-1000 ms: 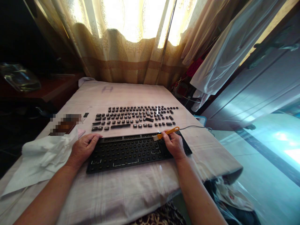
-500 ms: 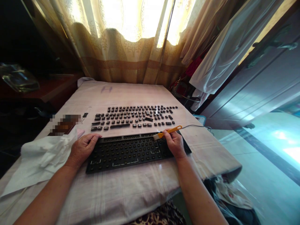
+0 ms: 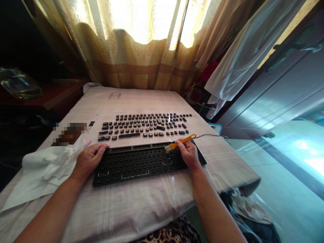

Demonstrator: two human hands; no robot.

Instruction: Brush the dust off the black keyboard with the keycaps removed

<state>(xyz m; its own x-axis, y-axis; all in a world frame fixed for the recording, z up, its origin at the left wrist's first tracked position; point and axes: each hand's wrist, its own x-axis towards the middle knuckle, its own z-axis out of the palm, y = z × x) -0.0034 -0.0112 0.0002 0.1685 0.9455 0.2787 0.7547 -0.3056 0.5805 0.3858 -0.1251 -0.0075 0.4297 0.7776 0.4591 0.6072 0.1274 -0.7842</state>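
A black keyboard (image 3: 134, 165) with its keycaps off lies in front of me on the cloth-covered table. My left hand (image 3: 91, 158) grips the keyboard at its upper left corner, thumb along the top edge. Over the right part of the keyboard, my right hand (image 3: 188, 154) is closed around a small brush (image 3: 186, 138) with an orange handle. The pale bristles point left and rest on or just over the key sockets; contact is hard to tell. Behind the keyboard, the loose black keycaps (image 3: 129, 135) lie in rows.
Crumpled white tissue (image 3: 45, 168) lies left of my left hand, with a blurred-out brown object (image 3: 68, 135) and a small black item (image 3: 92, 123) beyond. A cable (image 3: 210, 135) runs off the right edge. A curtain (image 3: 136, 60) hangs behind the table (image 3: 141, 98).
The brush has shifted very slightly left over the sockets, along with my right hand. My left hand and the keyboard stay in place.
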